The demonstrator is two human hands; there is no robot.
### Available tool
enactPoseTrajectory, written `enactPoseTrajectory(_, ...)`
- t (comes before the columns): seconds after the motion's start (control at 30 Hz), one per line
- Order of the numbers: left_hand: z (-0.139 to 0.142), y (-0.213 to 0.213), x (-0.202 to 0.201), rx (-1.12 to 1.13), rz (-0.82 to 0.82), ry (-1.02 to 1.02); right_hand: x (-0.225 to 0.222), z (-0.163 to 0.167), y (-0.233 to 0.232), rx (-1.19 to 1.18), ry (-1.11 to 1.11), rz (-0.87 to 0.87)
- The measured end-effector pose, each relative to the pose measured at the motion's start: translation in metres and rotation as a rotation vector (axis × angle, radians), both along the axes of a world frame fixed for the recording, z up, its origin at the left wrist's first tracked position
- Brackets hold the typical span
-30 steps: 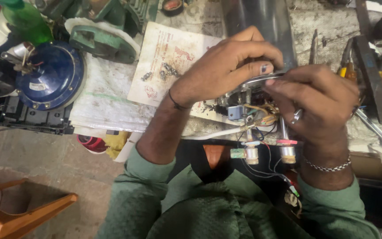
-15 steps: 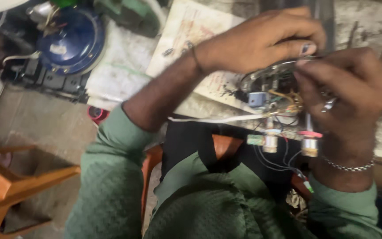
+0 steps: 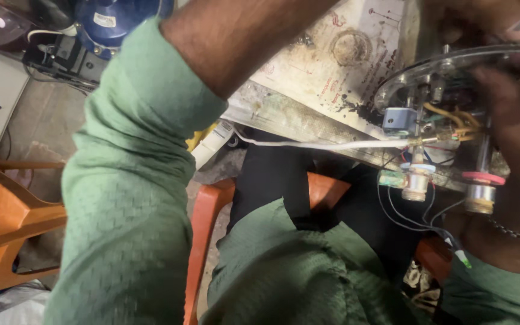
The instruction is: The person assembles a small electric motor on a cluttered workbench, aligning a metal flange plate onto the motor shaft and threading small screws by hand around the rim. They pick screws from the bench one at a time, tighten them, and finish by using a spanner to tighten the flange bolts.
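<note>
Both hands grasp the wired metal assembly point(image 3: 437, 129): left hand point(image 3: 482, 18) pinching its top disc, right hand point(image 3: 516, 150) gripping beside it.

The knitted long sleeve point(image 3: 133, 198) and the jumper body point(image 3: 284, 277) are dull green with a fine ribbed weave. The moulded plastic chair seat point(image 3: 209, 222) is orange, as is a second plastic chair point(image 3: 7, 222) beside it. The round metal assembly point(image 3: 434, 120) is silvery, carrying a small grey-blue block point(image 3: 399, 118), yellow, black and white wires, brass posts and a red washer point(image 3: 482, 177). The stained paper sheet point(image 3: 338, 60) is cream with red markings. The domed motor cover point(image 3: 118, 21) is deep blue
</note>
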State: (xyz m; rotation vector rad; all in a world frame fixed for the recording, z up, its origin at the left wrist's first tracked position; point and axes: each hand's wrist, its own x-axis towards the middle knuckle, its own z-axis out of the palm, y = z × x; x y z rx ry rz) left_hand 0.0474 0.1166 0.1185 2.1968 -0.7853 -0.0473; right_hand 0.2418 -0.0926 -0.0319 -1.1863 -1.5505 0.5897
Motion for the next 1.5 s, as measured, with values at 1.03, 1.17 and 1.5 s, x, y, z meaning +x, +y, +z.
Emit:
enactPoseTrajectory(1.03,-0.053,-0.017,0.019,-0.069,0.597,-0.284,-0.038,0.073,-0.011,0.484,-0.670,-0.245)
enactPoseTrajectory(1.17,-0.055,-0.025,0.004,-0.114,0.659,-0.189,-0.049,0.081,-0.007,0.499,-0.687,-0.325)
enactPoseTrajectory(1.5,-0.070,-0.099,-0.055,-0.272,0.987,-0.404,-0.058,0.082,-0.004,0.555,-0.684,-0.349)
